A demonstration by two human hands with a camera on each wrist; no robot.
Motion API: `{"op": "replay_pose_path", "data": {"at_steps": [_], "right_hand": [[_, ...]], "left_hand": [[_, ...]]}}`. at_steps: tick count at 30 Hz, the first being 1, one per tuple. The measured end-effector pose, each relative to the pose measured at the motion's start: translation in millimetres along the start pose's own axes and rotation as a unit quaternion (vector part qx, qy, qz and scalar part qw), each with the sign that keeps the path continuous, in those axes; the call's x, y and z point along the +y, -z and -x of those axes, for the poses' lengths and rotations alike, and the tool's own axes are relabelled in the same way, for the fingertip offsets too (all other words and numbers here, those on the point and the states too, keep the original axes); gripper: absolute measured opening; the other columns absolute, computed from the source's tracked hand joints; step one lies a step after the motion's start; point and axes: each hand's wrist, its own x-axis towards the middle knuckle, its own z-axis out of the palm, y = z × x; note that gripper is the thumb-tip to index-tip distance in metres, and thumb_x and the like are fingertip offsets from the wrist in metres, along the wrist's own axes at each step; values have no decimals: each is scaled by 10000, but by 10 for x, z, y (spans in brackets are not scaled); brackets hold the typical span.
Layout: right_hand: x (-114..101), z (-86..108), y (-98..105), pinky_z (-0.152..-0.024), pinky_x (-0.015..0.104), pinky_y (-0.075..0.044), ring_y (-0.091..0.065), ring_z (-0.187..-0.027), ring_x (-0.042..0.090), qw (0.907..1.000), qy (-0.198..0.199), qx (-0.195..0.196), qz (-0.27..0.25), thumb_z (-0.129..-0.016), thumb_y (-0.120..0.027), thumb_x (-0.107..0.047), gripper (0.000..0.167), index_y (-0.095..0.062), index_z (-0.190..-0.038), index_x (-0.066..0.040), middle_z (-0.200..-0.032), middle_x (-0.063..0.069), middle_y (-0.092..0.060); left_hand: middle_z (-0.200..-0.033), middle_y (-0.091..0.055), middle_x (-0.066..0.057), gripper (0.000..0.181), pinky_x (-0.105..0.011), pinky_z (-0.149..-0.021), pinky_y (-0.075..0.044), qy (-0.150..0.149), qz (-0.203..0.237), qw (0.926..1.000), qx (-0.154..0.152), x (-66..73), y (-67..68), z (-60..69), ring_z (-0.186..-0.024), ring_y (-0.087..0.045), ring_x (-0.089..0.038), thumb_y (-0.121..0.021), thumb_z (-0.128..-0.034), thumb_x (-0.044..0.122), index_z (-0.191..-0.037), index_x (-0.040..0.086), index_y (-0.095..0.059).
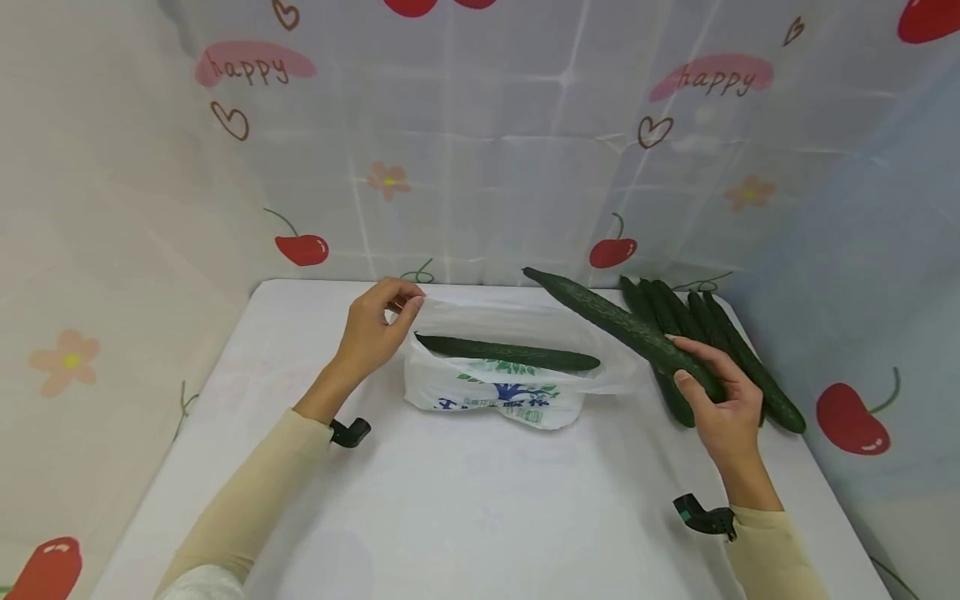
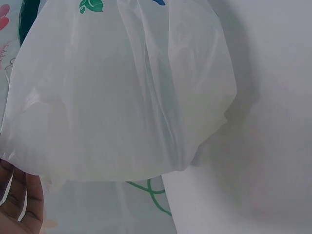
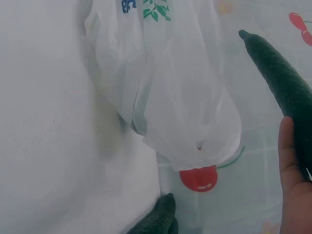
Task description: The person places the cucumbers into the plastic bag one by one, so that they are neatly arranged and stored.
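A white plastic bag (image 1: 491, 400) with blue and green print lies at the middle of the table, its mouth spread open. One cucumber (image 1: 510, 352) lies lengthwise in that mouth. My left hand (image 1: 378, 325) pinches the bag's edge at its left end; the left wrist view shows only some fingers beside the bag. In my right hand (image 1: 720, 400) is another cucumber (image 1: 622, 321), gripped near its thick end and held up at a slant, its thin tip toward the bag. The right wrist view shows this held cucumber (image 3: 280, 78) apart from the bag (image 3: 185, 92).
Several more cucumbers (image 1: 750, 367) lie side by side at the table's right edge, partly behind my right hand. A printed curtain (image 1: 480, 142) with cherries and hearts hangs behind the white table (image 1: 480, 517) and along both sides.
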Motion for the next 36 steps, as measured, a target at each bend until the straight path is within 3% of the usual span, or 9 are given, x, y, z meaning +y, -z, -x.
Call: {"op": "replay_pose_path", "data": {"at_steps": [8, 17, 25, 32, 36], "right_hand": [[-38, 6, -120, -1005, 166, -572, -713, -1245, 157, 9944, 344, -709, -700, -876, -599, 257, 421, -653, -1288, 188, -1352, 130, -761], [-91, -10, -316, -917, 134, -575, -703, -1177, 96, 9894, 17, -1376, -475, -894, -624, 227, 432, -675, -1311, 124, -1362, 68, -748], [23, -67, -521, -958, 141, -562, -667, -1202, 70, 9817, -317, -1861, -253, -943, -670, 157, 439, -703, -1356, 10, -1387, 1, -728], [109, -137, -688, -1035, 143, -532, -651, -1294, 41, 9745, -349, -2204, -214, -963, -688, 120, 445, -698, -1382, -28, -1397, 189, -711], [90, -189, -772, -1076, 133, -507, -631, -1329, 13, 9693, -454, -2415, -92, -988, -699, 62, 440, -695, -1404, -81, -1425, 182, -699]], "left_hand": [[-1027, -739, -54, 109, -247, -818, -588, -39, -9, 10000, 20, 6, -14, -17, -926, -694, -179, -704, -1049, 145, -1135, 87, -736], [-1035, -744, -45, 104, -279, -819, -597, -39, -51, 10000, 30, 6, -23, -26, -941, -706, -181, -701, -1051, 157, -1127, 93, -733], [-1022, -740, -58, 91, -252, -805, -590, -137, 31, 9999, 76, 6, -27, -24, -929, -708, -195, -710, -1043, 134, -1119, 88, -729], [-1005, -730, -45, 85, -238, -803, -583, -107, 74, 9999, 1, 13, -44, -20, -921, -703, -177, -697, -1054, 145, -1111, 91, -729], [-1010, -730, -47, 91, -267, -807, -593, -42, 59, 10000, -20, 19, -43, -18, -927, -704, -175, -696, -1056, 151, -1112, 88, -729]]}}
